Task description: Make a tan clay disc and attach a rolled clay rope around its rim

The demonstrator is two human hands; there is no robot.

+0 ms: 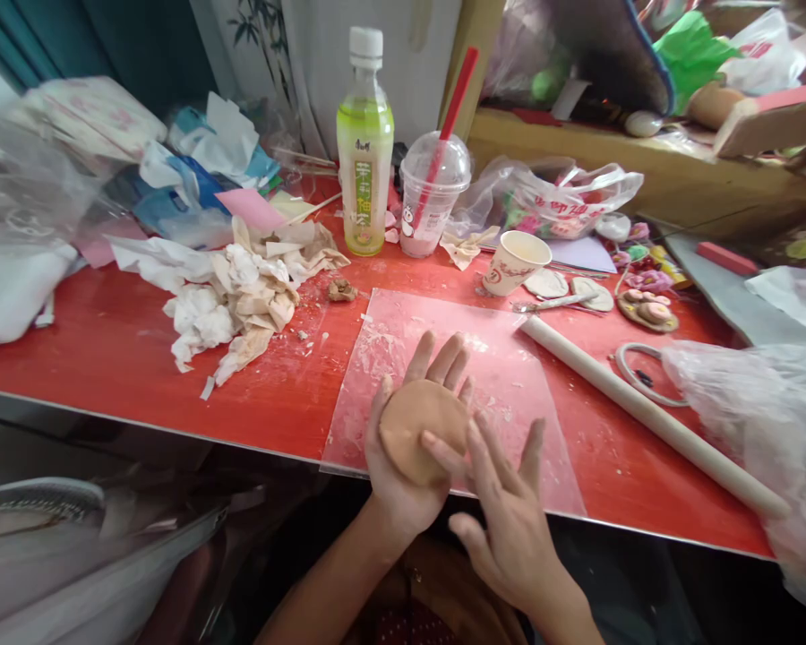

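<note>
A flat round disc of tan clay (413, 419) rests on the upturned palm of my left hand (403, 506). The fingers of that hand stretch out beyond the disc, and its thumb lies along the left edge. My right hand (510, 515) is open with its fingers spread, and its index fingertip touches the top of the disc. Below both hands, a clear plastic sheet (510, 394) with pale crumbs lies on the red table (127, 358). A small brown lump (342, 289) sits beyond the sheet's left corner.
Crumpled tissues (242, 296) lie at left. Behind stand a green drink bottle (364, 152), a plastic cup (430, 202) with a red straw and a paper cup (516, 262). A long pale roller (651, 417) slants rightward toward a plastic bag (766, 430). Flat clay pieces (591, 294) lie behind it.
</note>
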